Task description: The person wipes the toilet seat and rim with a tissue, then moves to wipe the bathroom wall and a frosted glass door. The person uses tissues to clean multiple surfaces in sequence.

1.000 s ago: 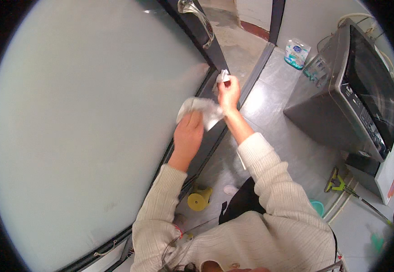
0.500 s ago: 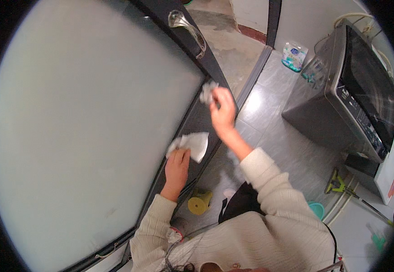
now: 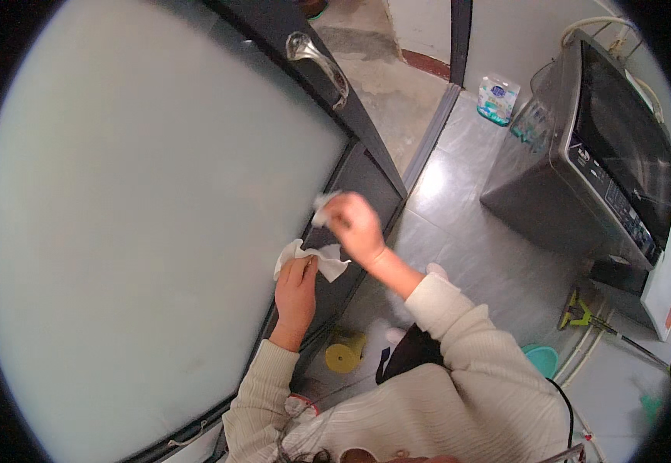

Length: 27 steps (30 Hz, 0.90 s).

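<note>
A dark-framed door [image 3: 386,166] with a large frosted glass pane [image 3: 150,216] stands in front of me. My left hand [image 3: 295,297] pinches a white tissue [image 3: 324,258], which spreads out beside the frame's lower panel. Just above and to the right, my right hand [image 3: 356,226] is closed on a crumpled white tissue [image 3: 323,208], held by the edge between glass and frame. The right hand is slightly smeared by motion. Whether either tissue touches the door, I cannot tell. A silver door handle [image 3: 318,65] is fixed on the frame farther up.
To the right stands a dark grey washing machine [image 3: 559,170], with a detergent pouch [image 3: 497,100] on the tiled floor behind it. A green-headed squeegee [image 3: 578,312] leans at the lower right near a teal basin [image 3: 540,359]. A yellow stool-like object [image 3: 343,353] is below the door.
My right hand has come down and left along the frame with its crumpled tissue, closer to my left hand. The left hand's tissue has folded and shifted slightly left.
</note>
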Tool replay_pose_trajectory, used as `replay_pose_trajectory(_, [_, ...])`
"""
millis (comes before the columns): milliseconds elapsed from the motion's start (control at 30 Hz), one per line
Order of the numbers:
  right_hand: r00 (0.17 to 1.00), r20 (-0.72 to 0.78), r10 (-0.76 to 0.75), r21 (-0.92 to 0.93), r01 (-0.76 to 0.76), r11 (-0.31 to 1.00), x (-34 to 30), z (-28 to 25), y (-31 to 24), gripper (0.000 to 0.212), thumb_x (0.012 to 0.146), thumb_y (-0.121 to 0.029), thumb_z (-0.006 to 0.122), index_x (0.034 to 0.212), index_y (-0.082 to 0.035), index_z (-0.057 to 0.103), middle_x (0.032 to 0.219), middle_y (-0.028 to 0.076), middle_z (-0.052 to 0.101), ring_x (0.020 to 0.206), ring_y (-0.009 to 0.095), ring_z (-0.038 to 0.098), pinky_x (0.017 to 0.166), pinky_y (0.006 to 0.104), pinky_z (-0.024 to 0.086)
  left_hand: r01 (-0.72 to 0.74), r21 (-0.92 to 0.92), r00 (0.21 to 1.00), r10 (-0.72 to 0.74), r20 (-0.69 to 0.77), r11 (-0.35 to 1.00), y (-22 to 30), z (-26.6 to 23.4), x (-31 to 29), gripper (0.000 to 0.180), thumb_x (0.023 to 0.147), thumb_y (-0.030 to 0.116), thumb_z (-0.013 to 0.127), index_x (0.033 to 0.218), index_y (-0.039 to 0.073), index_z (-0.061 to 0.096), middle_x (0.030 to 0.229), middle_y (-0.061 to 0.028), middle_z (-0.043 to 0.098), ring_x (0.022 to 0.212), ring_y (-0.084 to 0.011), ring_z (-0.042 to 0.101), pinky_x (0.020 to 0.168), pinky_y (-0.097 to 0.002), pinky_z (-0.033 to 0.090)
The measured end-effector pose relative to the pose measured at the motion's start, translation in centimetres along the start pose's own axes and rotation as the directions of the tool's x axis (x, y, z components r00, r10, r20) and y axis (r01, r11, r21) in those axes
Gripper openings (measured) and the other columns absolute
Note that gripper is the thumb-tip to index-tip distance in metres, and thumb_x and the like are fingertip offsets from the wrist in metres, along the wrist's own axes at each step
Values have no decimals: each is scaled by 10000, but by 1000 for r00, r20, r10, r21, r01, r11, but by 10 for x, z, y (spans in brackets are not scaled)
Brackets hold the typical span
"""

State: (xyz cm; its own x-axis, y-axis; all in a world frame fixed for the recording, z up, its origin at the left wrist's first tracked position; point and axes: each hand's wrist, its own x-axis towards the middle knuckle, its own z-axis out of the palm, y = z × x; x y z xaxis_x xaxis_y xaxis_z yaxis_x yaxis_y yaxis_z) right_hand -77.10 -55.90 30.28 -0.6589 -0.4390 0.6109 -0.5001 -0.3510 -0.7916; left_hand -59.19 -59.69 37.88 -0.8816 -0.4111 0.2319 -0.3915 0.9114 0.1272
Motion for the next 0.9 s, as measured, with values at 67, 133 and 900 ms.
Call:
replay_pose_trajectory(67, [906, -214, 365, -9, -376, 927, 38, -20, 16, 202, 792, 69, 636, 972, -21, 617, 969, 99, 610, 917, 237, 611, 850, 321, 502, 60, -117, 995, -68, -67, 991, 5, -8, 9, 223, 867, 29, 643, 1083, 6, 693, 1107, -98, 661, 1013, -293, 632, 880, -385, 514])
replay_pose_trajectory(133, [931, -319, 175, -32, -195, 980, 83, -42, 39, 178, 836, 80, 621, 986, -13, 598, 1036, 89, 587, 955, 185, 594, 837, 283, 497, -28, -79, 987, 15, -158, 996, 6, -12, 29, 227, 859, 20, 647, 1081, 4, 698, 1123, -99, 662, 1018, -292, 635, 887, -383, 513])
replay_pose_trajectory(900, [929, -343, 140, -87, -180, 980, 97, 13, -23, 298, 804, 69, 633, 1093, -7, 628, 1134, 149, 607, 1032, 343, 614, 913, 393, 502, -93, 14, 983, 94, -160, 996, 6, -5, 44, 245, 839, 29, 682, 1084, 15, 689, 1039, -75, 614, 959, -278, 599, 789, -374, 519])
